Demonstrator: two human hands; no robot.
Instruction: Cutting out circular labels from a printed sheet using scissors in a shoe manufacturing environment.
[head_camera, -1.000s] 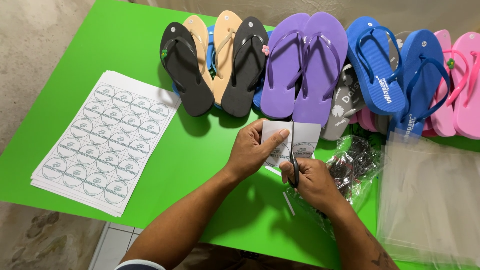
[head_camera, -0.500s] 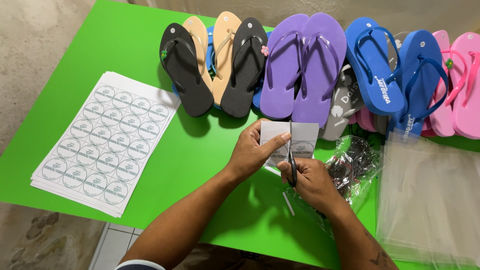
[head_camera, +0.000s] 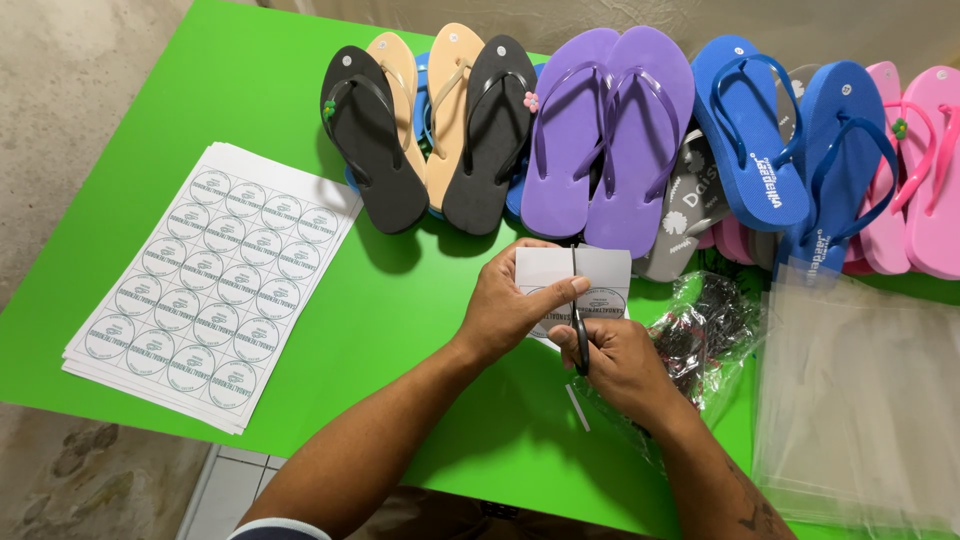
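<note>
White paper piece (head_camera: 600, 272), thin and floppy, lies just below the purple flip-flops (head_camera: 610, 130); my left hand (head_camera: 510, 305) pinches its edge, my right hand (head_camera: 615, 355) grips scissors (head_camera: 577, 325) cutting it.

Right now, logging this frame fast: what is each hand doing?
Left hand: closed on the small paper piece, thumb on top.
Right hand: closed on black scissors, cutting the paper.

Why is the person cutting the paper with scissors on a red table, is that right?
Not quite: the table is bright green, not red. The head view shows it. The rest holds: the left hand grips the small sheet of paper while the right hand works the scissors through it.
</note>
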